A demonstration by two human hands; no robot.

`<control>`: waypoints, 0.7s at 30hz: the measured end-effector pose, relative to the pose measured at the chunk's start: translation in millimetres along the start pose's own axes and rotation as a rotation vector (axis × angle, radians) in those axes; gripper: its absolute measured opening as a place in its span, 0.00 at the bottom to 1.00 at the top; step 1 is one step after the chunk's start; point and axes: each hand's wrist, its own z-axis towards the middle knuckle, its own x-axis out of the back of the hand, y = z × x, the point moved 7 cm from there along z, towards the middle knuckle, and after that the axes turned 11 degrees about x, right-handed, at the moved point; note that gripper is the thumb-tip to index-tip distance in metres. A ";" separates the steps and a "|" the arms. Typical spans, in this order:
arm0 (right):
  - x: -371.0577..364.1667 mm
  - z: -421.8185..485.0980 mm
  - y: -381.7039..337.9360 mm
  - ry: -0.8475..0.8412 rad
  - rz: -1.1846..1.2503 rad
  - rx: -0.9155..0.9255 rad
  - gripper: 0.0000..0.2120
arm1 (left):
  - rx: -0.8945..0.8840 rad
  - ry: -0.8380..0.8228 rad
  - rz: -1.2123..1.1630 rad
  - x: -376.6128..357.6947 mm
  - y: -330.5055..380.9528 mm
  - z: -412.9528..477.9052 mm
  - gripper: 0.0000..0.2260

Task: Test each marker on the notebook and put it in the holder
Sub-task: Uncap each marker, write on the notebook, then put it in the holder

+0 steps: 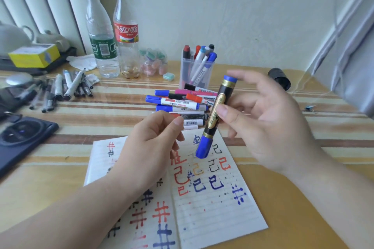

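My right hand (263,119) grips a black marker with blue caps and a gold label (215,117), held slanted above the open notebook (212,208). Its lower blue cap hangs just over the page. My left hand (149,143) hovers beside that cap with fingers loosely curled and thumb near the fingertips, holding nothing. The notebook pages carry red, blue and black test marks. A pile of markers (182,105) lies behind the notebook. Behind the pile stands the clear holder (195,70) with several markers upright in it.
Two plastic bottles (113,34) stand at the back. A row of grey pens (66,87) lies at left, a dark phone (20,137) at the left edge. A black cap-like object (280,78) sits far right, and a small mint case (168,76) rests near the holder.
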 end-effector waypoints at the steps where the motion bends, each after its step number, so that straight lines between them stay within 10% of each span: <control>1: 0.8 11.3 -3.6 -0.010 -0.053 0.035 0.22 | -0.002 0.012 0.013 0.5 -0.7 0.7 0.13; 12: 19.4 153.7 -5.5 0.360 -0.501 0.437 0.14 | -0.039 0.096 0.130 4.8 -2.1 6.9 0.07; 21: -1.8 193.6 80.7 0.196 -0.721 0.085 0.12 | -0.002 0.092 0.131 6.1 -5.4 8.5 0.06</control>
